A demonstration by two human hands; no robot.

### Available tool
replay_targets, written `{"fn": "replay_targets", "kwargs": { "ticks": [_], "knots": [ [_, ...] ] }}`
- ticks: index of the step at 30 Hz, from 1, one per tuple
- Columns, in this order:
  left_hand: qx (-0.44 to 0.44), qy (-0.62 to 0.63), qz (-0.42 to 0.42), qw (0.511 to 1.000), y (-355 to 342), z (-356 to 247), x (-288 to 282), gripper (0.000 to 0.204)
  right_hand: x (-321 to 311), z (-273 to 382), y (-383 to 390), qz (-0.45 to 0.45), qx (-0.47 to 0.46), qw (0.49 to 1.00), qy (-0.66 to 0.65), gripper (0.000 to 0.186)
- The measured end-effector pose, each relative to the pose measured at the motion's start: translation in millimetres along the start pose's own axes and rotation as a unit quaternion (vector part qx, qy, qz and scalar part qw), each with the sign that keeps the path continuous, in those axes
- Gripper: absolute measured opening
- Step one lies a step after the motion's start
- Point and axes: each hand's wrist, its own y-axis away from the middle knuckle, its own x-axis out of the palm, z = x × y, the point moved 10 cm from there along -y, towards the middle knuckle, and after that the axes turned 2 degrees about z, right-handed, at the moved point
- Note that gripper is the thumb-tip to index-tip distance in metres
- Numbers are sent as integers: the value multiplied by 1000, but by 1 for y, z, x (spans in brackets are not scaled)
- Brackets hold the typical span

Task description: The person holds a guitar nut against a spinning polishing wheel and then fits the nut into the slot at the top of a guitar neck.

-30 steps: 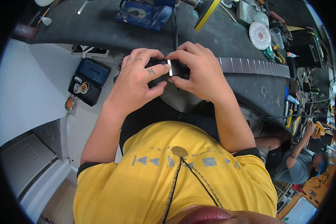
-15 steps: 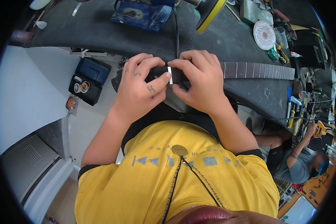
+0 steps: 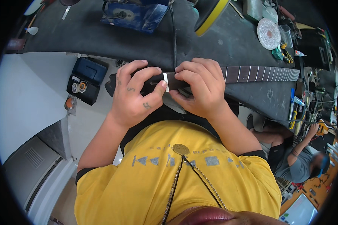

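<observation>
Head view: a person in a yellow shirt (image 3: 169, 180) works on a guitar neck (image 3: 259, 74) at the near edge of a dark tabletop (image 3: 56, 35). The neck is dark brown, crossed by pale metal frets that crowd together toward its right end, which lies over the tabletop; at its left end, a black headstock (image 3: 110, 85) shows past the hand. A slim white strip (image 3: 166, 81) stands crosswise between the two. The left hand (image 3: 133, 90) has a wide grip, fingers spread over the headstock and thumb tip against the strip. The right hand (image 3: 202, 88) has its grip on the neck just beside the strip, fingers on the far edge and thumb on the near one. At lower left of the tabletop, an open black toolbox (image 3: 95, 75) holds a few rolls of tape (image 3: 75, 88), one orange-centred. A clear cup (image 3: 286, 36) sits at upper right, its contents unclear, beside a round, speckled dish (image 3: 269, 34).
</observation>
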Motion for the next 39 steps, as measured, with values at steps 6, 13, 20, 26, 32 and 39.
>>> {"fn": "replay_targets", "kwargs": {
  "ticks": [6,13,20,26,32,39],
  "knots": [
    [-6,8,4,1000,-2,-1,-1,31,2,4,-7,11,22,999,30,48],
    [-6,6,-8,1000,-2,-1,-3,27,11,6,-13,55,47,995,71,46],
    [-2,5,-4,1000,0,-1,-3,21,9,2,-9,23,57,997,49,50],
    [10,4,-9,1000,2,0,-2,20,8,4,-8,16,41,997,64,54],
    [11,5,-8,1000,1,0,-2,20,9,3,-8,19,47,996,70,53],
    [12,11,-16,1000,0,-1,-2,21,9,4,-10,33,41,996,72,46]
  ]
}}
